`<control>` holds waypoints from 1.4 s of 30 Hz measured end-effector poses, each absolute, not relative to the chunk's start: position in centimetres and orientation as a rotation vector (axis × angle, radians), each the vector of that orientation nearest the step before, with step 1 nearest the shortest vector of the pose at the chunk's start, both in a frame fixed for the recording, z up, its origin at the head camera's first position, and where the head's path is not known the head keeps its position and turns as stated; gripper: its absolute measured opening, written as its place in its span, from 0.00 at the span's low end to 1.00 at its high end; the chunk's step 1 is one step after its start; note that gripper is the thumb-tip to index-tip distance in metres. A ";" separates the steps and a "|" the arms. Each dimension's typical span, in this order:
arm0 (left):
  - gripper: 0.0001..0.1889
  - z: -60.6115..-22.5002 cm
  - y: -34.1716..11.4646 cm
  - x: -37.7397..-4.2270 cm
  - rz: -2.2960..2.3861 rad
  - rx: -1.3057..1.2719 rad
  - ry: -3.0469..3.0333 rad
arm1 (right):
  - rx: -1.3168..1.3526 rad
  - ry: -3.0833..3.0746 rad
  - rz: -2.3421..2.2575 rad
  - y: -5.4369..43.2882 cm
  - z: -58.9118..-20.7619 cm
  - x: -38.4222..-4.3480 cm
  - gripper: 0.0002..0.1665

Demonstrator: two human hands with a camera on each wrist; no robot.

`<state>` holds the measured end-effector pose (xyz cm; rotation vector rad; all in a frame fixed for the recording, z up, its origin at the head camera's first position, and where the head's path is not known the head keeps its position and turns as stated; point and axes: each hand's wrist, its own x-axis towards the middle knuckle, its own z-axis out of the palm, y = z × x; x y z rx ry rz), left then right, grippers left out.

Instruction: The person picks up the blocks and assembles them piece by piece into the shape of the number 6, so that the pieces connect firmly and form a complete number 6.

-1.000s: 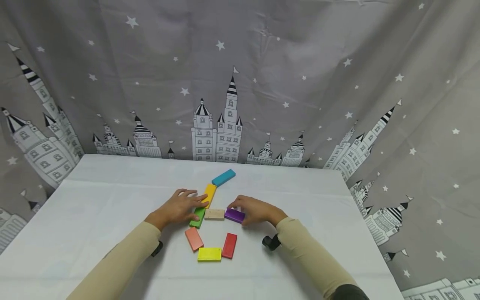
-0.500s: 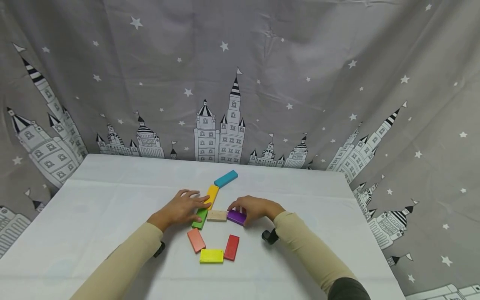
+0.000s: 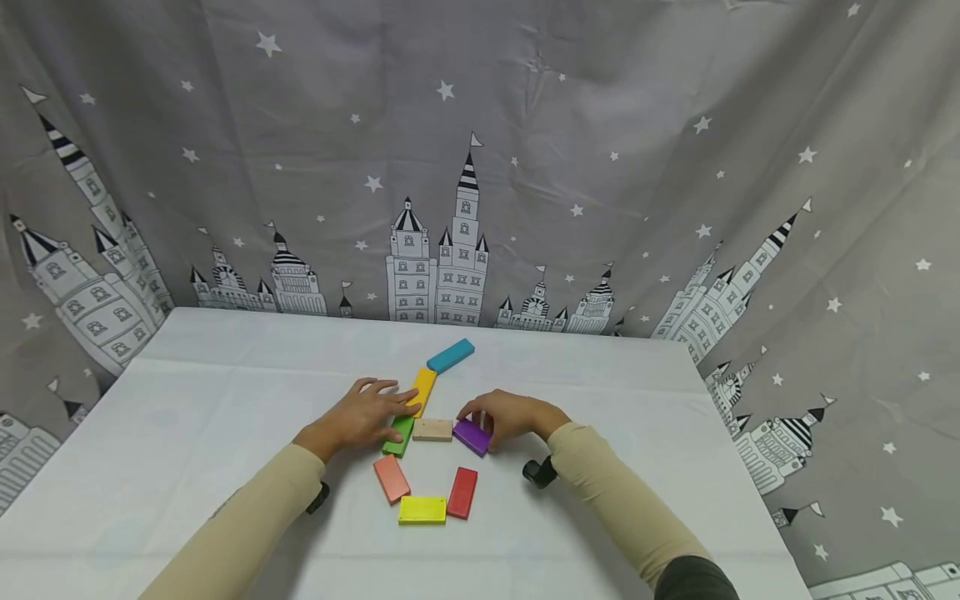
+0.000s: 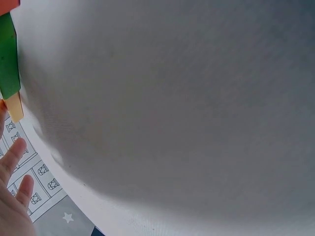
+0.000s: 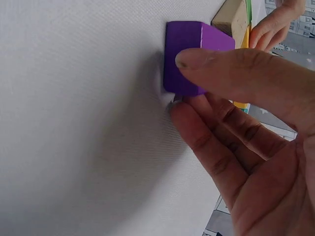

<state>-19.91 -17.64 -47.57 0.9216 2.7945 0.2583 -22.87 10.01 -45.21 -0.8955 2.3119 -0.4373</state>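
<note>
My right hand (image 3: 512, 417) pinches a purple block (image 3: 472, 437), the thumb pressing on its end in the right wrist view. One corner of this block meets a natural wood block (image 3: 432, 430), and it slants down to the right. My left hand (image 3: 362, 419) lies over the left side with fingers spread. Its thumb touches a green block (image 3: 398, 436) and a fingertip rests on an orange-yellow block (image 3: 424, 392). The wood block sits against the green one. In the left wrist view the green block (image 4: 9, 56) shows only at the edge.
A blue block (image 3: 451, 356) touches the orange-yellow block's far end. Nearer me lie a salmon block (image 3: 392, 479), a yellow block (image 3: 422, 510) and a red block (image 3: 462, 492). The white tabletop (image 3: 247, 383) ends at a grey castle-print curtain (image 3: 337, 125).
The purple block has turned clockwise in my right hand, its right end swinging towards me. My left hand stays on the green and orange-yellow blocks.
</note>
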 end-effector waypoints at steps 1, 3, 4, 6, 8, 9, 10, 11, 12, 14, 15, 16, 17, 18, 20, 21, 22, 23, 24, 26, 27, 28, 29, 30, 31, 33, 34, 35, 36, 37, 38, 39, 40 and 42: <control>0.32 -47.6 -17.7 -19.9 0.260 0.924 2.795 | -0.893 2.312 -0.444 10.1 -45.3 -22.8 0.36; 0.32 -47.6 -17.6 -19.9 0.261 0.934 2.798 | -0.886 2.315 -0.457 10.1 -45.4 -22.7 0.35; 0.32 -47.6 -17.6 -19.9 0.268 0.928 2.795 | -0.881 2.316 -0.466 10.2 -45.4 -22.7 0.35; 0.32 -47.6 -17.6 -19.9 0.271 0.932 2.796 | -0.873 2.317 -0.486 10.2 -45.4 -22.6 0.35; 0.32 -47.6 -17.6 -19.9 0.264 0.938 2.798 | -0.873 2.317 -0.504 10.3 -45.5 -22.6 0.35; 0.32 -47.6 -17.6 -19.9 0.271 0.931 2.795 | -0.875 2.317 -0.513 10.3 -45.5 -22.6 0.35; 0.32 -47.6 -17.6 -19.9 0.268 0.928 2.795 | -0.879 2.317 -0.524 10.3 -45.5 -22.5 0.35; 0.31 -47.6 -17.6 -19.9 0.268 0.930 2.796 | -0.879 2.317 -0.537 10.3 -45.6 -22.4 0.35; 0.31 -47.7 -17.6 -19.9 0.262 0.936 2.798 | -0.882 2.317 -0.549 10.3 -45.6 -22.4 0.35; 0.31 -47.7 -17.6 -19.9 0.273 0.922 2.793 | -0.887 2.320 -0.568 10.3 -45.8 -22.3 0.34; 0.31 -47.8 -17.6 -19.9 0.271 0.920 2.794 | -0.887 2.320 -0.580 10.4 -45.8 -22.3 0.34; 0.31 -47.8 -17.7 -19.9 0.268 0.919 2.795 | -0.890 2.321 -0.591 10.4 -45.9 -22.2 0.34; 0.31 -47.8 -17.7 -19.9 0.261 0.919 2.795 | -0.892 2.322 -0.599 10.4 -45.9 -22.2 0.34; 0.31 -47.8 -17.7 -19.9 0.252 0.919 2.797 | -0.895 2.324 -0.608 10.4 -46.0 -22.1 0.34; 0.31 -47.7 -17.7 -19.9 0.248 0.915 2.796 | -0.892 2.330 -0.629 10.5 -46.1 -22.0 0.34; 0.31 -47.7 -17.7 -19.9 0.249 0.914 2.796 | -0.891 2.335 -0.639 10.6 -46.1 -21.9 0.34; 0.31 -47.6 -17.7 -19.8 0.249 0.916 2.796 | -0.892 2.341 -0.643 10.6 -46.2 -21.8 0.34; 0.31 -47.6 -17.7 -19.8 0.252 0.918 2.797 | -0.892 2.346 -0.653 10.7 -46.2 -21.8 0.33; 0.31 -47.6 -17.6 -19.9 0.249 0.927 2.799 | -0.891 2.351 -0.660 10.7 -46.3 -21.7 0.33; 0.31 -47.6 -17.6 -19.9 0.258 0.931 2.797 | -0.895 2.360 -0.670 10.8 -46.5 -21.6 0.33; 0.31 -47.6 -17.6 -19.9 0.262 0.931 2.794 | -0.898 2.362 -0.674 10.8 -46.6 -21.5 0.33; 0.31 -47.6 -17.6 -19.9 0.260 0.932 2.793 | -0.902 2.364 -0.680 10.9 -46.6 -21.4 0.34; 0.31 -47.7 -17.6 -19.9 0.260 0.932 2.793 | -0.907 2.364 -0.693 10.9 -46.7 -21.4 0.34; 0.31 -47.7 -17.7 -19.9 0.258 0.933 2.794 | -0.911 2.367 -0.698 10.9 -46.7 -21.3 0.34; 0.31 -47.7 -17.7 -19.9 0.265 0.929 2.792 | -0.914 2.368 -0.705 10.9 -46.7 -21.3 0.34; 0.31 -47.7 -17.7 -19.8 0.264 0.927 2.793 | -0.920 2.374 -0.718 10.9 -46.8 -21.2 0.34; 0.31 -47.6 -17.7 -19.8 0.261 0.928 2.794 | -0.924 2.376 -0.727 11.0 -46.9 -21.2 0.34; 0.31 -47.6 -17.7 -19.8 0.259 0.930 2.795 | -0.926 2.380 -0.730 11.0 -47.0 -21.2 0.33; 0.31 -47.6 -17.7 -19.8 0.257 0.932 2.796 | -0.924 2.386 -0.729 11.0 -47.0 -21.2 0.33; 0.32 -47.5 -17.7 -19.8 0.256 0.936 2.797 | -0.921 2.389 -0.731 11.0 -47.2 -21.2 0.33; 0.32 -47.5 -17.7 -19.8 0.256 0.933 2.795 | -0.920 2.392 -0.730 11.0 -47.3 -21.2 0.33; 0.32 -47.6 -17.7 -19.8 0.257 0.932 2.793 | -0.919 2.393 -0.735 11.0 -47.4 -21.2 0.33; 0.32 -47.6 -17.7 -19.9 0.256 0.933 2.793 | -0.920 2.393 -0.739 11.0 -47.4 -21.2 0.33; 0.31 -47.6 -17.7 -19.9 0.258 0.931 2.792 | -0.919 2.393 -0.749 11.0 -47.4 -21.2 0.33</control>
